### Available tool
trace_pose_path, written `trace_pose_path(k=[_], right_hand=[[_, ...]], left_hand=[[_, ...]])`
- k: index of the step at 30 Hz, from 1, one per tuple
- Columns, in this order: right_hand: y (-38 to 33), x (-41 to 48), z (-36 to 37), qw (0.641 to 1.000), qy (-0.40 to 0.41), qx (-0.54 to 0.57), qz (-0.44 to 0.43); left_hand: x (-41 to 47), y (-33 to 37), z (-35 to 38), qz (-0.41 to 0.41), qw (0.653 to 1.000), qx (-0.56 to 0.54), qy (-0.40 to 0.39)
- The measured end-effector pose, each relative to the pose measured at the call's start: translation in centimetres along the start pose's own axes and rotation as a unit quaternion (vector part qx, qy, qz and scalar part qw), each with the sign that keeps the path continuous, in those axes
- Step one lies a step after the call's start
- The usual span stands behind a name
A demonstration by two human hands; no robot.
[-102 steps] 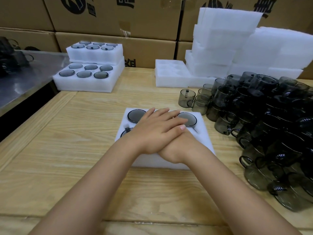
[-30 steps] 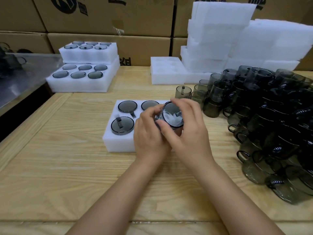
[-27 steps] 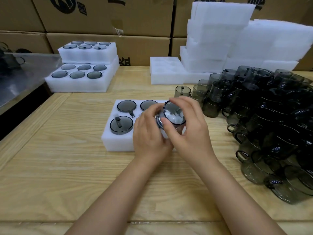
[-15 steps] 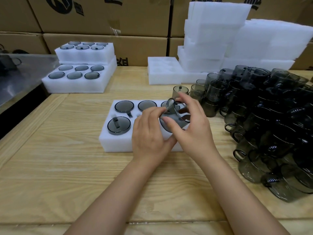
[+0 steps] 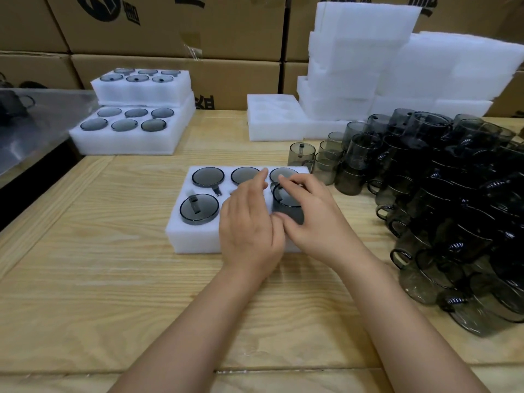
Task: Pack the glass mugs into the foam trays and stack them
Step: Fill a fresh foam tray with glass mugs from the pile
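**Mug half in, and it could jam**

The right hand [image 5: 314, 219] has fingers and thumb curled round the mug [image 5: 287, 207], which stands proud of the near-right pocket in the foam tray [image 5: 195, 239]. The left hand [image 5: 249, 225] rests beside it over the tray's middle, fingers loosely straight and gripping nothing.

The risk, as I judge it, is that the handle misses its slot and the glass wedges tilted. A hard push could then chip it or tear the foam. A tray stacked on a high mug would rock. The loose mugs [image 5: 453, 194] crowd the right side, so a careless sweep could topple them.

Bright, even overhead light casts soft shadows; edges bow from the wide lens, and fine detail is slightly soft.
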State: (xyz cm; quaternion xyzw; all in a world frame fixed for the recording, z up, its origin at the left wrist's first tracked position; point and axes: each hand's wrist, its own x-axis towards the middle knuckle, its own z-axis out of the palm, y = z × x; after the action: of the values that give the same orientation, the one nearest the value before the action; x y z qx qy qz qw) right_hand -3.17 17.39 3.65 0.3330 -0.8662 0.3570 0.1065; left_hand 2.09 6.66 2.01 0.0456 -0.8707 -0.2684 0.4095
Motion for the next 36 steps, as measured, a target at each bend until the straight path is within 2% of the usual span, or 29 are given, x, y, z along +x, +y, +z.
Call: trace_pose_path(k=[5,9,13,16,19,22,23,25,29,31,33,36], right_hand=[[0.0,0.4,0.2,0.999,-0.006,-0.035,0.004],[0.0,0.2,-0.1,0.999,-0.028,-0.029,-0.001],[-0.2,0.7,-1.1,0.998,0.013,0.056,0.007],[-0.4,2.6,-1.2,0.997,0.026,0.059,0.044],[-0.1,4.3,-0.9,0.995,-0.072,-0.032,0.065],[0.8,4.1,-1.1,0.952,-0.228,-0.178,0.098],[1.1,3.8,-1.1,0.937,-0.258,-0.209,0.110],[1.4,3.6,-0.9,0.921,-0.283,-0.240,0.119],[1.5,4.2,-0.4,0.901,-0.305,-0.281,0.130],[1.7,4.2,-0.3,0.910,-0.297,-0.260,0.130],[2.2,3.9,-0.1,0.938,-0.265,-0.192,0.116],[2.7,3.4,0.5,0.986,-0.156,-0.026,0.055]], left_hand=[[0.0,-0.2,0.0,0.048,0.997,0.039,-0.046],[0.1,0.0,-0.1,0.048,0.997,0.021,-0.062],[1.0,0.9,-0.8,0.001,0.997,-0.056,-0.049],[2.9,1.8,-0.9,-0.046,0.985,-0.146,-0.076],[5.0,2.2,-0.2,-0.076,0.959,-0.208,-0.179],[5.3,1.5,1.2,-0.055,0.928,-0.078,-0.360],[5.1,1.2,1.5,-0.043,0.915,-0.040,-0.399],[5.1,0.7,2.0,-0.035,0.901,-0.007,-0.433],[5.3,0.0,2.0,-0.048,0.899,0.043,-0.433],[4.9,-0.1,1.9,-0.047,0.904,0.063,-0.420],[4.4,0.0,1.9,-0.042,0.911,0.067,-0.404],[4.1,0.2,1.8,-0.039,0.917,0.071,-0.390]])
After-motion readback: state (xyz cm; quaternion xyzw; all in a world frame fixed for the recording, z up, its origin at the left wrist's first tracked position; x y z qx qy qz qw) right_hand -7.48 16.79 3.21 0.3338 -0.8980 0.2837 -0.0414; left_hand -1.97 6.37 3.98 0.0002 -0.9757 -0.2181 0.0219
